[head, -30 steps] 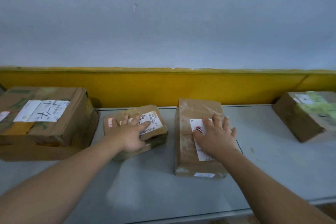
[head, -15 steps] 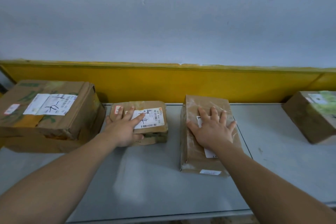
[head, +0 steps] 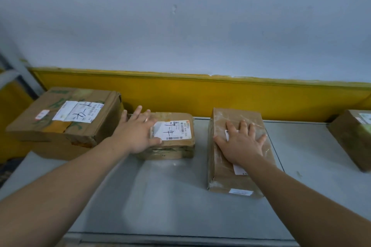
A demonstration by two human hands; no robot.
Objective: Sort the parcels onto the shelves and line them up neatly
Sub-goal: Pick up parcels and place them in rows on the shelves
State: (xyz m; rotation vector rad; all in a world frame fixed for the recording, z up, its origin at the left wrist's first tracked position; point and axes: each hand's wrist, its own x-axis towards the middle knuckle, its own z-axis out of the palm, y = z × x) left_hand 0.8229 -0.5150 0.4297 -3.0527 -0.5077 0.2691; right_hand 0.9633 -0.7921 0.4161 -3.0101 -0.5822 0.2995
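Slid rearward: my flat left hand (head: 136,136) presses the small labelled cardboard box (head: 178,144), flat right hand (head: 241,143) the long brown taped parcel (head: 222,168), aligning them along the grey shelf's (head: 160,196) back edge.

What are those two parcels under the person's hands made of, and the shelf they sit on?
Small parcel: matte brown cardboard, creased and dented at its edges, with a white paper label. Long parcel: seemingly brown cardboard wrapped in clear glossy tape, which catches the light. Shelf: smooth grey with a faint sheen, probably painted metal.

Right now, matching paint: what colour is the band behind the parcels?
The wall band is yellow, seen in the head view.
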